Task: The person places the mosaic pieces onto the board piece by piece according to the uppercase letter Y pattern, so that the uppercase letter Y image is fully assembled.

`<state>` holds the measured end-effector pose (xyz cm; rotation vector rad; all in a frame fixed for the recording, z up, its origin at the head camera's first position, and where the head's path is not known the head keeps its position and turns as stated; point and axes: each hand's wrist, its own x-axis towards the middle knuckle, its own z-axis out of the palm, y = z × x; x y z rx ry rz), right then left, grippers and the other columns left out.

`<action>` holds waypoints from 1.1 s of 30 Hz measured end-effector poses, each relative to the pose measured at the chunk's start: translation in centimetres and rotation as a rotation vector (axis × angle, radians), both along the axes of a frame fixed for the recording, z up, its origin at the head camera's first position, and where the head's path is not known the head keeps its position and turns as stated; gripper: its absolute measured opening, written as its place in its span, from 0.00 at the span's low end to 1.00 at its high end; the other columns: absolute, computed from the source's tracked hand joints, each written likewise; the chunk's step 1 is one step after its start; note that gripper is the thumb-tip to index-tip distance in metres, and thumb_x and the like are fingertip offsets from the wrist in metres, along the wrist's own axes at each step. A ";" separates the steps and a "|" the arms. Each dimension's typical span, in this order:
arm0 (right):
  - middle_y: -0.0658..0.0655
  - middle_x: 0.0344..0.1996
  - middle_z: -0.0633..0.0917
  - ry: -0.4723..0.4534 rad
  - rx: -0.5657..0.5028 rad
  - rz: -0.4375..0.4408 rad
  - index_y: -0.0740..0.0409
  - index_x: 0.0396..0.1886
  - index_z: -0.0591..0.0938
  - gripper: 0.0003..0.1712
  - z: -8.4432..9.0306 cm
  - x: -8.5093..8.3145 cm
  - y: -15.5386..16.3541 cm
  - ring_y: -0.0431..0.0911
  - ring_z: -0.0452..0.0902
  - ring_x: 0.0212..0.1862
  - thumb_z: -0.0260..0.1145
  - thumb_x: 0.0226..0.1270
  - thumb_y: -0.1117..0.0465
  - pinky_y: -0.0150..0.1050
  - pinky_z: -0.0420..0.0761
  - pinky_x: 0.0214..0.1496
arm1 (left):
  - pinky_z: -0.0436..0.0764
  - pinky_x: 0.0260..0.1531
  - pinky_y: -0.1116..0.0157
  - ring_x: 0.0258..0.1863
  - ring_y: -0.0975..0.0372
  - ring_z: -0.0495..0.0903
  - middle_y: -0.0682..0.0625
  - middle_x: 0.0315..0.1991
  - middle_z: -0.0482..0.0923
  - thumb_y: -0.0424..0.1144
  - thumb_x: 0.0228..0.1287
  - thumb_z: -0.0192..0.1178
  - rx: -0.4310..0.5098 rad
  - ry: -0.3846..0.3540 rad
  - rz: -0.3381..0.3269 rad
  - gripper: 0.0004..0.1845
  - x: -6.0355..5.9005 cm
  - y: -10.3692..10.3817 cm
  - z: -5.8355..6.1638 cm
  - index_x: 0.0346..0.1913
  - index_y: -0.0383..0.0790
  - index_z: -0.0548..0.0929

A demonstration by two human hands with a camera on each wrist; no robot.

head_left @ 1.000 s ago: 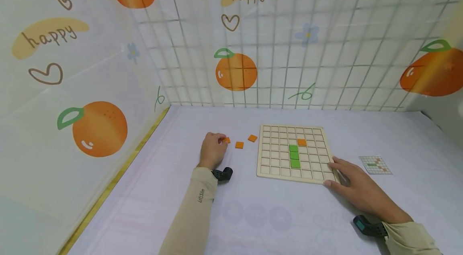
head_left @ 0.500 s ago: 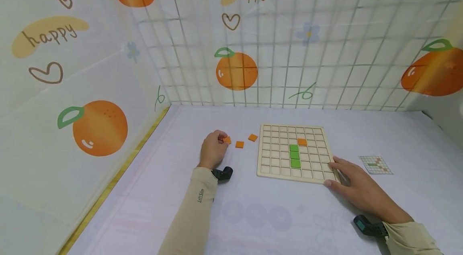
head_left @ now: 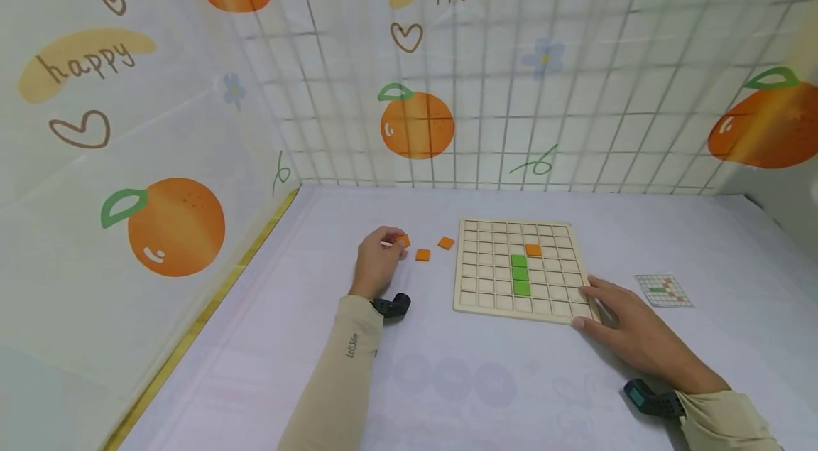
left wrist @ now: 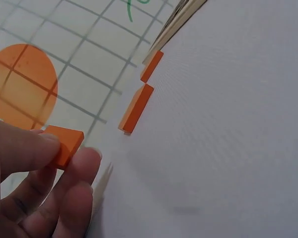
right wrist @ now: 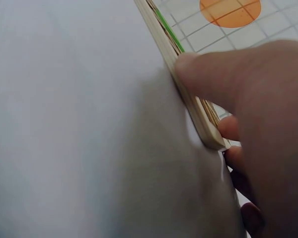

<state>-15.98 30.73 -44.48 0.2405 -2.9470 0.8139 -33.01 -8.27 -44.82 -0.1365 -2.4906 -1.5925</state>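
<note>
My left hand (head_left: 377, 263) pinches an orange square tile (left wrist: 69, 141) between thumb and fingers, raised off the table in the left wrist view. Just right of it, two more orange tiles lie flat, one nearer (head_left: 423, 255) and one farther (head_left: 446, 243). A wooden grid board (head_left: 486, 272) carries a column of green tiles (head_left: 520, 273) and one orange tile (head_left: 533, 250) up and to the right of them. With thumb at the front edge and fingers along the right side, my right hand (head_left: 633, 330) holds the board's near right corner; its thumb (right wrist: 203, 72) shows in the right wrist view.
To the right of the board lies a small printed card (head_left: 663, 290) with a coloured grid pattern. A white cloth covers the table (head_left: 473, 359). Patterned curtains (head_left: 332, 67) close off the back and left side.
The left hand has lifted the orange tile slightly up off the table, its fingertips moving a little away from me. The right hand and board have stayed in place.
</note>
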 end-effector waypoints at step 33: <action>0.64 0.68 0.58 -0.024 0.008 -0.014 0.62 0.64 0.67 0.45 0.2 0.1 -0.2 0.65 0.50 0.67 0.58 0.58 0.33 0.64 0.54 0.60 | 0.79 0.40 0.63 0.37 0.59 0.81 0.47 0.43 0.76 0.34 0.58 0.61 0.206 -0.192 -0.210 0.17 1.5 2.7 2.3 0.52 0.44 0.80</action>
